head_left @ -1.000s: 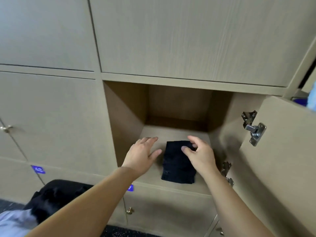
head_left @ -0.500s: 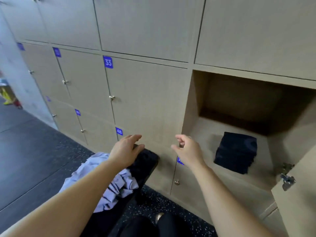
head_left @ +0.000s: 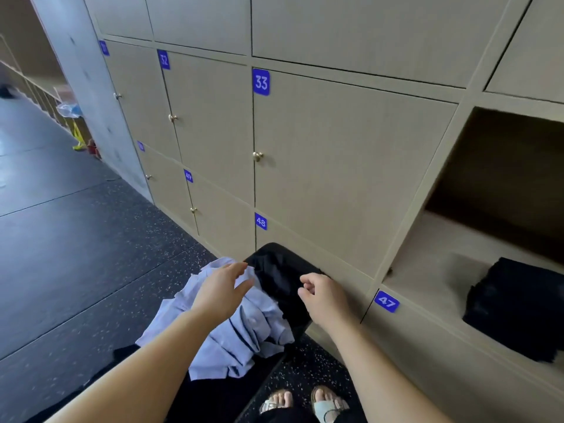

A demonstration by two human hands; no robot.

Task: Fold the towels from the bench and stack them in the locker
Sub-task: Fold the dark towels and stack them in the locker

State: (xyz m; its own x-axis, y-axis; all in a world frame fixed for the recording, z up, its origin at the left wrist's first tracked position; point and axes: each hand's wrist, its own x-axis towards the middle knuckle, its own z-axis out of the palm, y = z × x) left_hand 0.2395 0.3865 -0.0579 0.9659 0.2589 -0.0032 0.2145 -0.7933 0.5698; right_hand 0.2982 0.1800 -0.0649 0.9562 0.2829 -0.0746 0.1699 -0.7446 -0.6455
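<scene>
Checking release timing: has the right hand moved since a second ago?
Yes. The right hand left the folded black towel in the open locker and now hangs outside it, left of its opening.

soft, even light, brightest far left, where the floor (head_left: 36, 154) carries a pale sheen. the open locker (head_left: 427, 254) sinks into shadow at the back, and the dark towel (head_left: 518, 306) inside shows little detail. wide-angle bending curves straight lines near the edges; everything is slightly soft.
</scene>
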